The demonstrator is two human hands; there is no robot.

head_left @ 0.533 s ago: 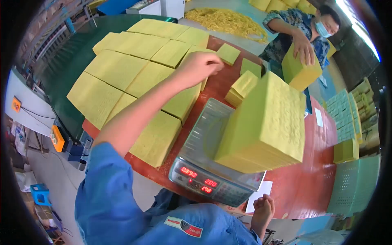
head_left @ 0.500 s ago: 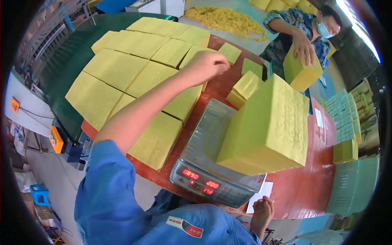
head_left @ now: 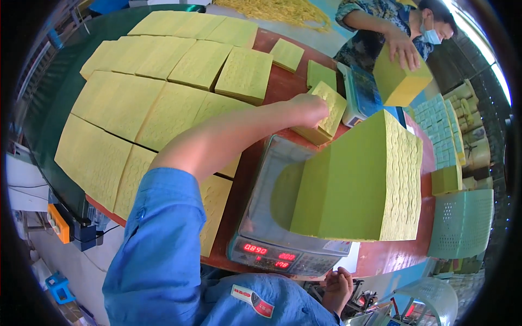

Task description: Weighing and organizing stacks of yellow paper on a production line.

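Observation:
My left hand (head_left: pixel 308 109) reaches across the red-brown table (head_left: pixel 280 87), its fingers curled over the near edge of a small stack of yellow sheets (head_left: pixel 330 105). Just to its right, a tall yellow-green block of stacked sheets (head_left: pixel 353 185) stands on a grey digital scale (head_left: pixel 272 206) with a red lit display. My right hand (head_left: pixel 337 287) hangs low below the table's front edge, fingers curled, with nothing visible in it.
Many flat yellow slabs (head_left: pixel 163 98) cover the table's left half. A co-worker at the far right holds a yellow block (head_left: pixel 399 81) beside a blue scale (head_left: pixel 365 93). White plastic baskets (head_left: pixel 462 223) stand at the right. A heap of yellow strands (head_left: pixel 277 8) lies at the back.
My left hand has moved right, from the edge of the flat slabs to the small yellow stack. The view has shifted closer to the scale.

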